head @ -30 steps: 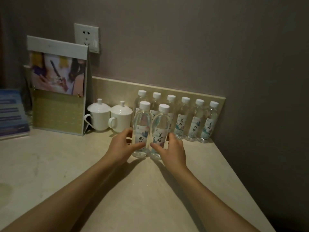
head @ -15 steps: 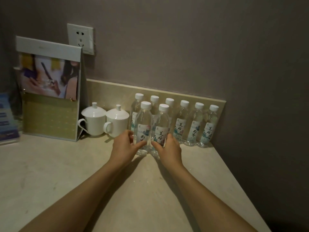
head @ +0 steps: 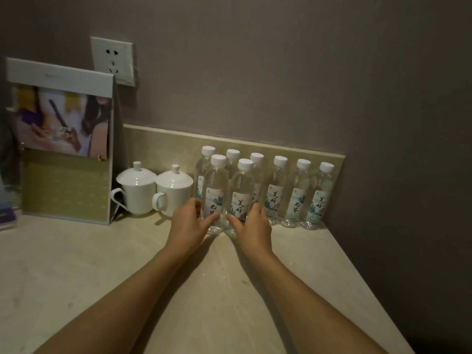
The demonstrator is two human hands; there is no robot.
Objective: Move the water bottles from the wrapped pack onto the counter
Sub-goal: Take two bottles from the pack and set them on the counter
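Several clear water bottles with white caps stand on the beige counter (head: 76,264) against the backsplash; the rightmost bottle (head: 318,198) is near the wall corner. Two more bottles stand upright in front of that row. My left hand (head: 187,226) grips the front left bottle (head: 215,185) low on its body. My right hand (head: 251,227) grips the front right bottle (head: 241,190) the same way. Both front bottles rest on the counter, touching each other. No wrapped pack is in view.
Two white lidded cups (head: 136,190) (head: 173,192) stand left of the bottles. A standing folder with a photo (head: 63,139) is further left, under a wall socket (head: 113,60). Blue brochures (head: 6,213) sit at the left edge. The counter's right edge runs diagonally.
Both hands have pushed the two front bottles back towards the row at the backsplash. The view has shifted slightly to the right.
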